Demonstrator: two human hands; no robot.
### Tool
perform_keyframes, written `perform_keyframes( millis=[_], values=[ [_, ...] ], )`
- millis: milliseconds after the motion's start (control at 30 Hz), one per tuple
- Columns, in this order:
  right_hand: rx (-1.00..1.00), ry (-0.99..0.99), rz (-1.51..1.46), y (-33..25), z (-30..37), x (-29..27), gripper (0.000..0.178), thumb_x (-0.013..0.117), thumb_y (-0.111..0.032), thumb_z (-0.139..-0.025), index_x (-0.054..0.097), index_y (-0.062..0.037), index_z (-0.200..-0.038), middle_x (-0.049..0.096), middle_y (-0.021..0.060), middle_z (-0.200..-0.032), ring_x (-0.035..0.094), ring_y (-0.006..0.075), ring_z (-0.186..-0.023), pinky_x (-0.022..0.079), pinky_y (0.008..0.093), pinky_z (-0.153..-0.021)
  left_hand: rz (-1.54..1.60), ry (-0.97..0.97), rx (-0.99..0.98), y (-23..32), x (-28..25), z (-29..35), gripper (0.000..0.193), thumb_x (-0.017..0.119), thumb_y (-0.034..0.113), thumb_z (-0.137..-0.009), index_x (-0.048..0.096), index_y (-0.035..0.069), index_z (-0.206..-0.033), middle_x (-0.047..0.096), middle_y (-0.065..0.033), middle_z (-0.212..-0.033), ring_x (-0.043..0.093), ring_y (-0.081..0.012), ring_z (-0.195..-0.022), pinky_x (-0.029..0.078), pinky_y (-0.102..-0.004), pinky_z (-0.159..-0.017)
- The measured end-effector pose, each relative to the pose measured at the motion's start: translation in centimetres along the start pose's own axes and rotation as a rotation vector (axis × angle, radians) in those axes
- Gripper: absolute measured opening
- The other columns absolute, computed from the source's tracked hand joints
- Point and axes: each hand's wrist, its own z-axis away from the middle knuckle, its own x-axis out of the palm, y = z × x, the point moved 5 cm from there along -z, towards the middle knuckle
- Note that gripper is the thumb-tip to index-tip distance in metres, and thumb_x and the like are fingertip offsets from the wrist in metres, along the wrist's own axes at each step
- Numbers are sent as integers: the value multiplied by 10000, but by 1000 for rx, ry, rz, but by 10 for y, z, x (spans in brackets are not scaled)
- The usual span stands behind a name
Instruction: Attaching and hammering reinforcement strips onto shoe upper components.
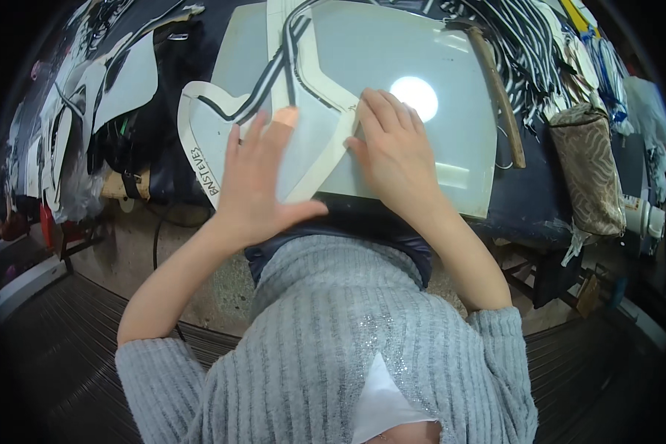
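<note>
A cream card template (317, 172) with a cut-out outline lies on a pale, glossy board (451, 137). Black-and-white striped strips (270, 81) run across the template, and one follows its inner edge on the left. My left hand (257, 174) is over the lower middle of the template, fingers spread, thumb out to the right, slightly blurred. Something orange covers one of its fingertips. On the template's right edge rests my right hand (398, 152), fingers side by side and extended, thumb apart from them. Nothing shows in either hand; what lies under the palms is hidden.
A hammer (499, 96) with a wooden handle lies along the board's right edge. Beyond it are bundled striped strips (529, 63) and a patterned pouch (588, 170). White pieces (129, 81) and black material pile up at the left. A bright reflection sits on the board.
</note>
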Motion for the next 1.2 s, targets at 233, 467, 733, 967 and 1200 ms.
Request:
perform_keyframes(
  millis=[233,467,733,967,1200],
  values=[
    [-102,-79,-338,1,10,-22,349,671,-97,-882,623,-18,-1218,581,166,-1314,523,345,-1268,426,424,-1057,-392,-336,21,18,-29,36,741,715,183,-807,408,28,-1463,405,-242,-1481,380,-428,-1382,306,-602,-1116],
    [215,244,-679,51,17,-68,289,603,-106,-975,613,0,-1243,650,126,-1218,627,237,-1120,493,322,-946,-521,13,99,84,-158,32,339,553,-33,-908,592,-117,-1234,676,-296,-1134,663,-401,-1128,579,-433,-933],
    [354,518,-1118,75,14,-91,314,541,-121,-1025,566,14,-1308,635,122,-1241,613,189,-1136,495,303,-958,-373,111,690,129,-238,95,303,548,117,-998,599,-150,-1131,680,-303,-1120,679,-431,-1060,560,-491,-927],
    [146,417,-231,141,-58,-53,805,817,-337,-781,451,2,-1413,538,245,-1321,499,403,-1232,398,441,-1063,-428,4,494,79,-163,36,146,712,93,-821,704,-15,-919,729,-161,-908,719,-361,-944,581,-507,-861],
    [182,325,-460,142,-61,-52,344,719,-210,-877,665,-34,-1168,682,128,-1137,651,315,-1036,506,389,-929,-337,-164,606,2,-77,59,318,664,116,-815,663,99,-1133,696,-73,-1129,646,-296,-1143,478,-523,-1041]
  ],
)
